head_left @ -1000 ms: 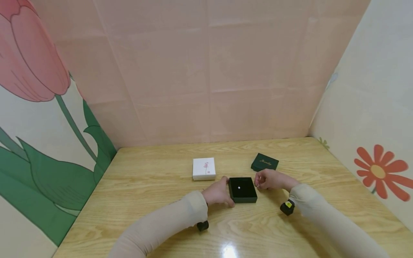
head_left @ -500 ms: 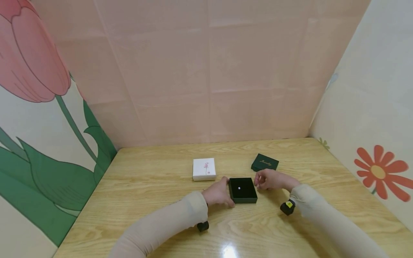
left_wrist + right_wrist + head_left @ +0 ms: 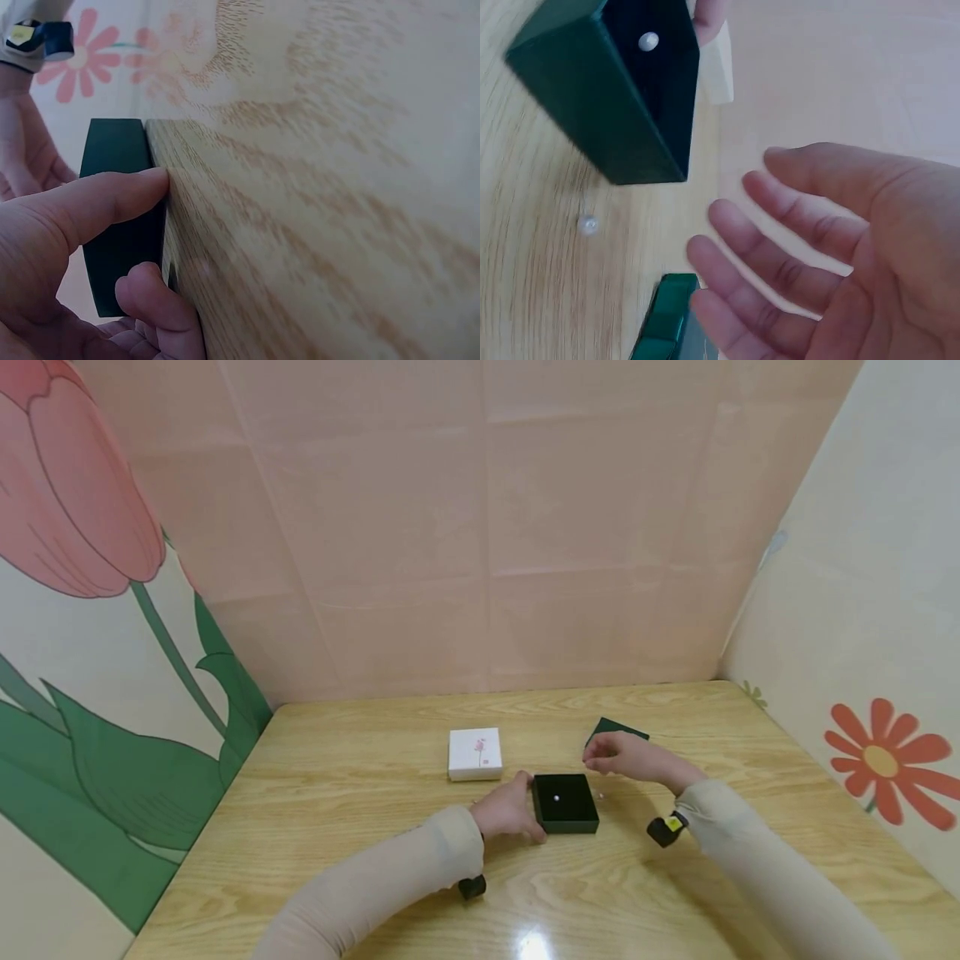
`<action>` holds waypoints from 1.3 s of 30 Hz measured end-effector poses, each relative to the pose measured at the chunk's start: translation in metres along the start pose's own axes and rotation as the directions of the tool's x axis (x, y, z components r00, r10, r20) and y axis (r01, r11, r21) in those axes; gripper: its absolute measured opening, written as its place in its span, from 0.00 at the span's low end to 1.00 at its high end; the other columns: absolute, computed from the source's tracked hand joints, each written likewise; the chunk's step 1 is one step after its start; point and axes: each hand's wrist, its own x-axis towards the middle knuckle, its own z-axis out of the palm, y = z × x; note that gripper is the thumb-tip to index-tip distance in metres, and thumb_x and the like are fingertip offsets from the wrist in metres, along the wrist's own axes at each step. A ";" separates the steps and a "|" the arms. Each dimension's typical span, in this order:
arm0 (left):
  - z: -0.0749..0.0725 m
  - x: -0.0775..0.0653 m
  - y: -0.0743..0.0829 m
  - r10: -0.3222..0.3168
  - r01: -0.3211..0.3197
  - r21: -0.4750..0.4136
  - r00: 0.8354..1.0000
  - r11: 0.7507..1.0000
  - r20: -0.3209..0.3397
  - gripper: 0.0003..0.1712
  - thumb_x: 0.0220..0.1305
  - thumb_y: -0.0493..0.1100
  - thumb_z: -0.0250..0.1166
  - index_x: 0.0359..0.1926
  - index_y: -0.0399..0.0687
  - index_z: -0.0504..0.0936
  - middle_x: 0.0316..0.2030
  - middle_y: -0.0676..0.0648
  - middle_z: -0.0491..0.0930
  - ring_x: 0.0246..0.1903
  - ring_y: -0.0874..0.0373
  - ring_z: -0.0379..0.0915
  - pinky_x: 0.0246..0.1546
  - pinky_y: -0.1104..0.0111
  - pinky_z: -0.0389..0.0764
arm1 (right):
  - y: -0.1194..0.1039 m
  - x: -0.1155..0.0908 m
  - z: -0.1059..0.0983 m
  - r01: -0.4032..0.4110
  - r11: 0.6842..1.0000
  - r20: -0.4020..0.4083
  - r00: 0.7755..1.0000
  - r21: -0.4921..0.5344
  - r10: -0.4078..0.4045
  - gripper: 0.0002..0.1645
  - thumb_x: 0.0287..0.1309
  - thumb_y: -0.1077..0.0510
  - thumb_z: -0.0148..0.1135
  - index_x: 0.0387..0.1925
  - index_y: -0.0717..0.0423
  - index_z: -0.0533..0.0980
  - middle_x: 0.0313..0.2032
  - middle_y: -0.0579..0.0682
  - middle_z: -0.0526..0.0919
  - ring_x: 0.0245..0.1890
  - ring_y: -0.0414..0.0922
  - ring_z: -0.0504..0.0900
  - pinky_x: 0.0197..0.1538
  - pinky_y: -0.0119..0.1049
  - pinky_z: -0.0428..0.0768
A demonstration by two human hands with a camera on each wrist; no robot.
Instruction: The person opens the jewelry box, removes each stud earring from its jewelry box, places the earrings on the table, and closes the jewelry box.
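My left hand point(image 3: 510, 810) grips the left side of a dark green jewelry box point(image 3: 566, 827), thumb at the near corner and fingers at the far one. In the left wrist view the thumb lies across the green box wall point(image 3: 112, 146). Inside the box, on a black lining, sits a pearl stud point(image 3: 557, 797). A second pearl stud point(image 3: 588, 224) lies on the table just right of the box. Above and beyond that stud, my right hand point(image 3: 633, 757) is raised with loosely bent fingers point(image 3: 761, 251) and nothing between them. It partly covers the green lid point(image 3: 618, 727) in the head view.
A white box point(image 3: 474, 753) with a pink flower print sits behind my left hand. All of this stands on a wood-grain table point(image 3: 360, 752). A pink wall covering point(image 3: 480, 568) rises at the back, with flower-printed panels on both sides.
My right hand has risen from beside the box and moved back toward the green lid. The pearl stud at its fingertips now lies uncovered on the table. My left hand stays put.
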 end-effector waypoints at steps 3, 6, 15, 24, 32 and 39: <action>0.000 -0.001 0.001 0.003 -0.003 -0.003 1.000 1.000 -0.004 0.50 0.42 0.35 0.78 0.65 0.40 0.59 0.37 0.45 0.75 0.18 0.57 0.67 0.19 0.69 0.70 | -0.003 0.002 0.001 0.034 0.999 -0.022 0.999 0.016 -0.034 0.15 0.68 0.54 0.56 0.47 0.61 0.75 0.44 0.58 0.81 0.43 0.44 0.77 0.48 0.42 0.77; 0.000 -0.001 0.001 0.008 -0.008 -0.007 1.000 1.000 -0.006 0.50 0.42 0.35 0.78 0.64 0.40 0.60 0.36 0.45 0.74 0.18 0.57 0.67 0.19 0.69 0.70 | -0.004 0.003 0.003 0.073 0.996 -0.022 0.997 0.059 -0.072 0.16 0.68 0.55 0.56 0.50 0.62 0.74 0.50 0.61 0.80 0.49 0.48 0.78 0.53 0.47 0.76; -0.001 -0.001 0.001 0.020 -0.020 -0.018 1.000 1.000 -0.008 0.48 0.40 0.34 0.79 0.61 0.39 0.62 0.37 0.45 0.74 0.22 0.56 0.69 0.22 0.68 0.72 | -0.008 0.010 0.015 0.162 0.971 -0.019 0.987 0.175 -0.161 0.22 0.65 0.60 0.58 0.59 0.60 0.70 0.60 0.67 0.72 0.62 0.66 0.68 0.62 0.61 0.67; 0.000 0.000 0.000 0.018 -0.018 -0.010 1.000 1.000 -0.007 0.48 0.40 0.34 0.79 0.61 0.40 0.62 0.38 0.45 0.75 0.22 0.56 0.70 0.22 0.68 0.73 | -0.009 0.017 0.031 0.192 0.964 -0.005 0.981 0.184 -0.194 0.22 0.63 0.59 0.62 0.57 0.61 0.71 0.58 0.64 0.74 0.61 0.63 0.69 0.62 0.63 0.65; -0.001 0.001 0.000 0.014 -0.014 -0.009 1.000 1.000 0.005 0.47 0.42 0.35 0.78 0.62 0.40 0.61 0.40 0.44 0.74 0.24 0.56 0.71 0.23 0.68 0.73 | -0.005 0.021 0.042 0.197 0.962 0.051 0.976 0.190 -0.210 0.21 0.61 0.57 0.65 0.54 0.57 0.74 0.54 0.55 0.79 0.59 0.56 0.73 0.64 0.61 0.65; 0.000 0.002 -0.001 0.007 -0.007 0.017 1.000 1.000 -0.003 0.49 0.42 0.36 0.79 0.63 0.40 0.61 0.42 0.44 0.75 0.24 0.56 0.72 0.24 0.68 0.74 | -0.002 0.021 0.046 0.188 0.975 0.094 0.975 0.119 -0.200 0.19 0.60 0.55 0.66 0.52 0.52 0.75 0.55 0.51 0.78 0.60 0.55 0.71 0.63 0.57 0.66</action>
